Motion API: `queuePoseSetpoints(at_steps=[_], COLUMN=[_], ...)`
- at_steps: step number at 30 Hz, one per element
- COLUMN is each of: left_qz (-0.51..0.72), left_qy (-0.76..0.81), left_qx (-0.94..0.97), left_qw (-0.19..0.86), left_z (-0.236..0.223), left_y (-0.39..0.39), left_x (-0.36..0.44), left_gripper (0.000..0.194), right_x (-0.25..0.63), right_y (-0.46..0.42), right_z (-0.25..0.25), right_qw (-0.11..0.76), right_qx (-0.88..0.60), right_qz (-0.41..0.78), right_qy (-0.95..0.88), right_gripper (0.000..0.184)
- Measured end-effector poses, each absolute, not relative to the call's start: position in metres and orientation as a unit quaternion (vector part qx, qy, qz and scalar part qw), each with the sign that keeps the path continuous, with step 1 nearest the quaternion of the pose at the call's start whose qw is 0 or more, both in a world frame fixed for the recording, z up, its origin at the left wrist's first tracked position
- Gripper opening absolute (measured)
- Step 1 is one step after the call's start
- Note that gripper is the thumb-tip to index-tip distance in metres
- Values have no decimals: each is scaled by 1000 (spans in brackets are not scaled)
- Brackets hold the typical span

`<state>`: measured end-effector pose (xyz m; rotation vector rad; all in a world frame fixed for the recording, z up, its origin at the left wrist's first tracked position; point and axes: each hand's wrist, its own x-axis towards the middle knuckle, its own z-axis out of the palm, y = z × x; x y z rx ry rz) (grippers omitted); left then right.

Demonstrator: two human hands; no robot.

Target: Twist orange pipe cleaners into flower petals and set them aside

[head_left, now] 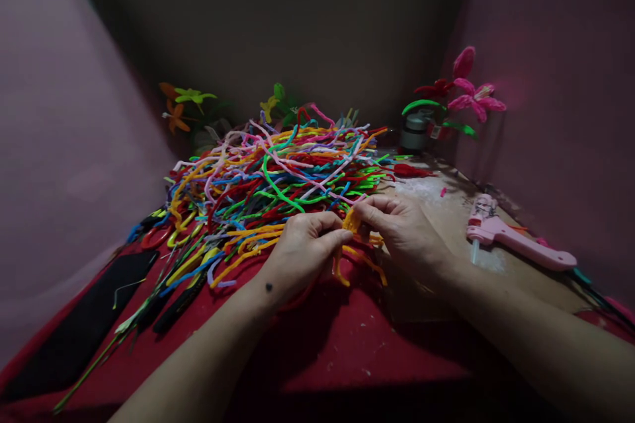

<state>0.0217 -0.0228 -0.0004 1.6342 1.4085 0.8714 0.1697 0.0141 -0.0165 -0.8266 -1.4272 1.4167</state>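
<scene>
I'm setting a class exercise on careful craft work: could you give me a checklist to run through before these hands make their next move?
1. Orange piece secured: ok; left hand and right hand both pinch it.
2. Glue gun apart from the fingers: ok; it lies to the right of the right hand.
3. Glue gun cool: cannot tell.
4. Fuzzy stems sorted by colour: not ok; many colours lie tangled together.
5. Red cloth free of bits: not ok; pale flecks show.

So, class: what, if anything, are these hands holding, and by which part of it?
The left hand pinches an orange pipe cleaner piece at its lower edge, the right hand at its upper right; where its ends lie cannot be told.
</scene>
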Motion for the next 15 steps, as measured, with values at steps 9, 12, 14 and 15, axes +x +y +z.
queuePoseSetpoints(at_steps=[9, 12, 14, 15], left_qz=[354, 366, 375, 379], left_qy=[522, 514, 521, 526], left_qx=[606, 598, 587, 579], left_qw=[485, 494, 494, 494], left_z=[-6, -6, -6, -6], left_y=[-23, -23, -23, -23], left_x=[24, 24, 24, 24], left_gripper=[22, 24, 23, 22], right_x=[171, 170, 171, 171], right_y=[9, 13, 19, 22], right_z=[-14, -17, -19, -20], right_qw=[508, 511, 495, 485], right_qx=[-378, -382, -368, -354], right_qz=[398, 382, 455, 504], right_qy=[-664, -669, -643, -621], right_gripper=[11, 11, 18, 23])
